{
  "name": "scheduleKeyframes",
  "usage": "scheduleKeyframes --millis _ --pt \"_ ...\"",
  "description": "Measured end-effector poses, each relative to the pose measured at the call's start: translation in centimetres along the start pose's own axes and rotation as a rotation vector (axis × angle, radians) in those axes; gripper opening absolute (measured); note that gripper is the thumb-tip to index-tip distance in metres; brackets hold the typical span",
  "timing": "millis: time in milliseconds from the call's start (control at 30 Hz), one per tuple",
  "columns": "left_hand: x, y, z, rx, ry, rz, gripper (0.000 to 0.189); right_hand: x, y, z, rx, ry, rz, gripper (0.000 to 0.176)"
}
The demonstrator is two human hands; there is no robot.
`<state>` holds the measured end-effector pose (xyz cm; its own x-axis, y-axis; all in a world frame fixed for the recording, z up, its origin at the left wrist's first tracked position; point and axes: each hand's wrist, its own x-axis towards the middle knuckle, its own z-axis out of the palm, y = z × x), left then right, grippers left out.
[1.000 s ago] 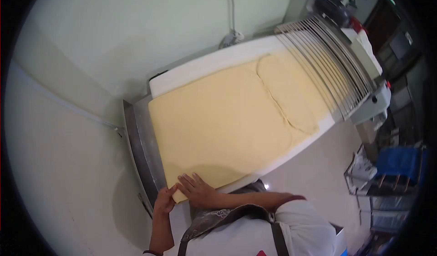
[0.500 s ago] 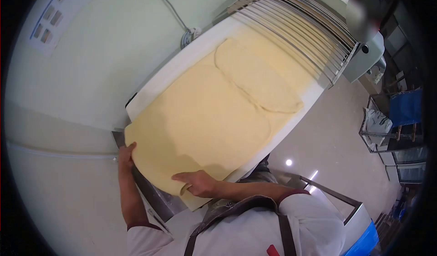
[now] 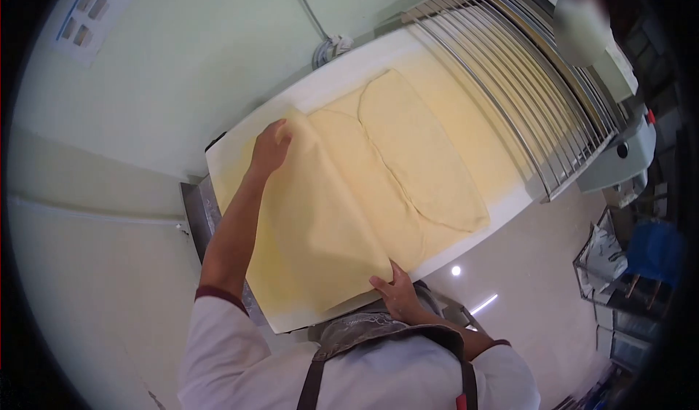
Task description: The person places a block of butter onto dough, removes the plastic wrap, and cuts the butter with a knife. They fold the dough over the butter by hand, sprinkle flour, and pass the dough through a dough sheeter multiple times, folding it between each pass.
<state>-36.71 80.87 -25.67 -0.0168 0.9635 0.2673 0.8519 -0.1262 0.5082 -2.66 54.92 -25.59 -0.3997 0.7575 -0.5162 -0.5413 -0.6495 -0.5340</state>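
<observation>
A wide sheet of pale yellow dough (image 3: 313, 213) lies on a white belt (image 3: 502, 210). Its near part is lifted and curls over toward the far end. My left hand (image 3: 271, 148) is closed on the raised edge by the wall side. At the opposite side, my right hand (image 3: 397, 293) pinches the other corner between thumb and fingers. Beyond the lifted edge, a rounded flap of dough (image 3: 422, 148) lies flat on top of the sheet, with a seam along its near side. The underside of the fold is partly hidden.
A curved metal bar guard (image 3: 510, 82) spans the belt's far end, beside a machine housing (image 3: 619, 151). A coiled cable (image 3: 331, 49) hangs on the left wall. Below the belt, at right, are the shiny floor and a rack with a blue item (image 3: 655, 253).
Both hands have moved away from my body, carrying the near edge of the dough up and over toward the far end. The belt's near end now shows beneath it.
</observation>
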Motion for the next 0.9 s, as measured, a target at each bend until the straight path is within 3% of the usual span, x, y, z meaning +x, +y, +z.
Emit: scheduleKeyframes --millis 67,167,267,300,400,500,600,700,900 --pt "2.2 -4.7 1.7 0.183 0.134 0.175 0.04 0.1 -1.1 0.3 -0.016 0.017 0.066 0.054" --pt "7.2 -4.3 0.3 -0.05 -0.446 -0.275 0.041 0.4 -2.1 1.0 -0.09 0.026 0.144 0.052" --pt "9.1 -2.0 -2.4 -0.318 -0.584 -0.478 0.046 1.2 -3.3 0.5 -0.19 0.004 0.214 0.049" --pt "9.4 -2.1 -3.1 -0.38 -0.658 -0.451 0.058 1.8 -3.6 0.5 -0.213 -0.009 0.247 0.048" --pt "10.5 -1.2 -2.7 -0.138 -0.71 -0.465 0.065 2.9 -4.8 1.4 -0.348 0.012 0.313 0.046" --pt "9.1 -0.9 0.3 0.1 -0.463 -0.346 0.069 3.3 -4.9 1.7 -0.385 -0.008 0.317 0.049" --pt "7.1 2.0 1.0 0.209 -0.054 -0.289 0.06 3.4 -5.4 2.0 -0.416 -0.032 0.3 0.052" --pt "6.9 4.2 -1.3 0.2 0.165 -0.159 0.047 1.9 -7.3 3.0 -0.718 -0.103 0.219 0.048" --pt "10.8 11.2 -3.8 -0.087 0.223 -0.168 0.042 -1.0 -13.8 3.2 -0.916 -0.176 0.148 0.041"
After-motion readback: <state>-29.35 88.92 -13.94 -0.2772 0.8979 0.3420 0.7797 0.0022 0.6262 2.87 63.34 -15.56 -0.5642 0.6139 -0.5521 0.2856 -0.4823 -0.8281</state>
